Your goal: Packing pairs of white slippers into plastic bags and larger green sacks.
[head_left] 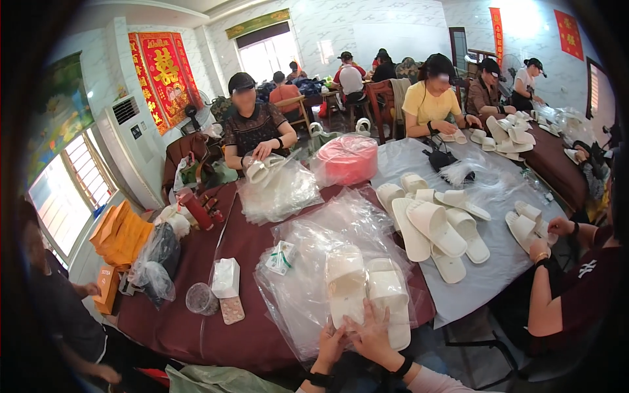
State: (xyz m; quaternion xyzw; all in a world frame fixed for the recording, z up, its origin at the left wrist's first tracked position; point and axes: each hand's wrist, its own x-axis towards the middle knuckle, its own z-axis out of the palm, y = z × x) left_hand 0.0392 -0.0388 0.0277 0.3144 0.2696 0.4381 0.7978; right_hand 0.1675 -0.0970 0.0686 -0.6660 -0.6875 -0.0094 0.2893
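A pair of cream slide slippers lies side by side in front of me, the left slipper and the right slipper. Clear plastic covers at least part of them, on top of a pile of clear plastic bags. By the heel of the left slipper, the fingers of my left hand are closed on the bag's near edge; the exact grip is partly hidden. My right hand rests across the heels with its fingers stretched apart. Both wrists wear dark bands.
To the right, loose slippers are heaped on a grey sheet. A small white box, a clear tub and a red bundle share the table. Across from me a person handles slippers; another works at my right.
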